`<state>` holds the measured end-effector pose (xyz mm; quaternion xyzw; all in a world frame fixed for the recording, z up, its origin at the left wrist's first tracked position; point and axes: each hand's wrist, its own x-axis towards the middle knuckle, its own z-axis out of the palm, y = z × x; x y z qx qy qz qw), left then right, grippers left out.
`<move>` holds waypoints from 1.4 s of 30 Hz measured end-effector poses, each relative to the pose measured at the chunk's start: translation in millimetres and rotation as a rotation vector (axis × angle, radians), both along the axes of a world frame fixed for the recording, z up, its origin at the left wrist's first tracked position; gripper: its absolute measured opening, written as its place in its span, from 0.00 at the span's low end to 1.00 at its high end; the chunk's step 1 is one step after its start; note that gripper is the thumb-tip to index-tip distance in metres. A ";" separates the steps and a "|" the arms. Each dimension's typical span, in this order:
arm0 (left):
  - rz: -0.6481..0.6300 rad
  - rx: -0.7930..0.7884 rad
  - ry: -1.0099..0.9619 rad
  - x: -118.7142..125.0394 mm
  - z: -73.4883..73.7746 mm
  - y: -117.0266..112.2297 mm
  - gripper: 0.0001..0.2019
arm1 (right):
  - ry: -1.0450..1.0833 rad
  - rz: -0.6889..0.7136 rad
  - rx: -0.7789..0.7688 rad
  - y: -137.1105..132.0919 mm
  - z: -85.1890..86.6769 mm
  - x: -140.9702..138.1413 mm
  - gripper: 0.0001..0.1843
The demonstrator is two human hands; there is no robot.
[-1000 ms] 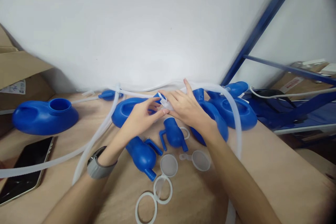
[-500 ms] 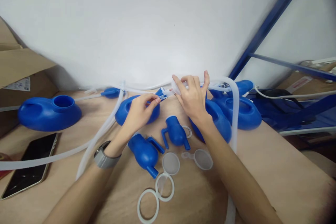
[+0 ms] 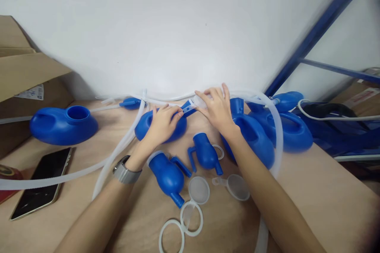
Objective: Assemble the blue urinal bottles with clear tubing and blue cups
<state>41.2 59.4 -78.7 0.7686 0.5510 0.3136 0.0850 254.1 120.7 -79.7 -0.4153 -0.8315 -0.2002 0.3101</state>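
My left hand [image 3: 164,123] pinches the end of a clear plastic strap [image 3: 187,109] between thumb and fingers. The strap runs to a round translucent cap [image 3: 199,101], which my right hand [image 3: 218,111] grips with thumb and index finger, its other fingers raised. Behind the strap shows the blue neck of a bottle [image 3: 143,125] lying under my left hand; whether strap and neck are joined I cannot tell. Beyond my right forearm lies another blue bottle [image 3: 258,142] with a handle. Below the hands rest two small blue spouted pieces [image 3: 169,176] with side handles.
Translucent caps [image 3: 198,189] and white rings [image 3: 171,237] lie near the front. Clear hoses [image 3: 80,174] cross the table at both sides. A blue bottle [image 3: 63,126], a phone [image 3: 41,182] and a cardboard box [image 3: 32,71] stand left; a blue metal frame [image 3: 320,27] rises right.
The view has shifted slightly left, so most things appear further right. My right hand has come a little lower and nearer the left, both still on the cap and strap.
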 end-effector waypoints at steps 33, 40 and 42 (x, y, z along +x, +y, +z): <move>-0.027 -0.158 -0.012 -29.0 6.8 7.8 0.15 | 0.056 0.240 -0.714 -25.2 16.3 6.2 0.35; 0.028 -0.141 -0.003 -27.2 3.6 8.3 0.15 | -0.043 0.135 -0.494 -26.4 3.7 -2.8 0.36; 0.039 -0.133 -0.014 -27.3 2.9 9.0 0.15 | -0.046 0.121 -0.431 -25.6 -0.7 -4.6 0.39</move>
